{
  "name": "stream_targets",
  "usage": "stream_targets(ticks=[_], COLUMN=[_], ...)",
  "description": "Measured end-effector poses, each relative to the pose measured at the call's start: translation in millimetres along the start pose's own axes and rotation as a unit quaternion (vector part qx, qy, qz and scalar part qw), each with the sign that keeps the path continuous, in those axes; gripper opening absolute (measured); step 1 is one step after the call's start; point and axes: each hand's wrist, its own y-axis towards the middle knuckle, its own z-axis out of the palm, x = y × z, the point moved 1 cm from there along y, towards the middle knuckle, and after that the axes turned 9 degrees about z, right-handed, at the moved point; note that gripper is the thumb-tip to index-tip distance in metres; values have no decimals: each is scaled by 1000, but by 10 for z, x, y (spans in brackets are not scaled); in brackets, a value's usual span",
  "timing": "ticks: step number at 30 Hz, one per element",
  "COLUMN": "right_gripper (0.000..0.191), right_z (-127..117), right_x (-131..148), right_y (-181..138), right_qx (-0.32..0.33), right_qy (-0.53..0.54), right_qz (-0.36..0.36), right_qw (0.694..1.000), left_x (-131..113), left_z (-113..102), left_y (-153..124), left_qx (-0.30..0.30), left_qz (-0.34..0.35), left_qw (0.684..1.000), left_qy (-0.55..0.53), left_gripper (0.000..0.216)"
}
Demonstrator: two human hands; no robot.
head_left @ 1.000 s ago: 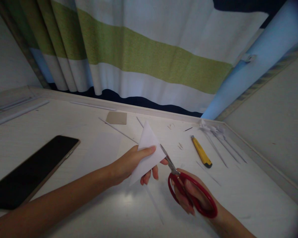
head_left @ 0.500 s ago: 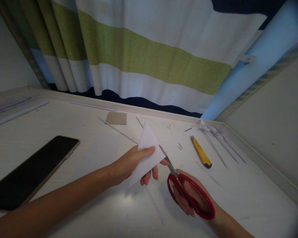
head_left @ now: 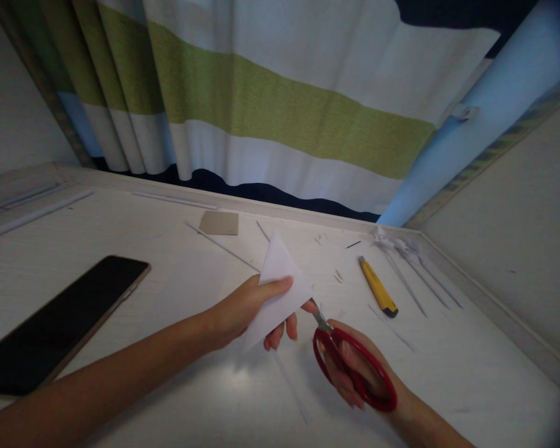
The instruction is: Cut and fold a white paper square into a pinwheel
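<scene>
My left hand [head_left: 247,310] pinches a white folded paper triangle [head_left: 278,281] between thumb and fingers, holding it just above the white table [head_left: 177,274]. My right hand [head_left: 354,370] grips red-handled scissors [head_left: 350,361] by their loops. The scissor blades point up and left and meet the paper's right corner, where most of the blade length is hidden by the paper.
A dark phone [head_left: 58,323] lies at the left. A yellow utility knife [head_left: 378,287] and several rolled white paper sticks [head_left: 415,267] lie at the right. A small tan card [head_left: 219,223] sits near the far edge, below a striped curtain [head_left: 280,106]. Thin paper strips lie scattered.
The scissors and my right hand moved slightly left and toward the paper; more of the blades is now hidden at the paper's corner. My left hand stayed put.
</scene>
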Motion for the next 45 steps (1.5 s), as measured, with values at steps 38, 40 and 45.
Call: stream_targets(ticks=[38, 40, 45], right_gripper=[37, 36, 46], right_z=[-40, -69, -89], right_x=[6, 13, 83], right_y=[16, 7, -32], right_qx=[27, 2, -12], right_qy=[20, 23, -1], right_qz=[-60, -78, -99], right_qw=[998, 997, 995], left_x=[-23, -31, -29], left_z=[8, 8, 13], left_y=[-17, -19, -18], left_qx=[1, -15, -38], left_qz=[36, 46, 59], left_qw=[999, 998, 990], left_qy=[11, 31, 120], left_gripper=[40, 40, 41])
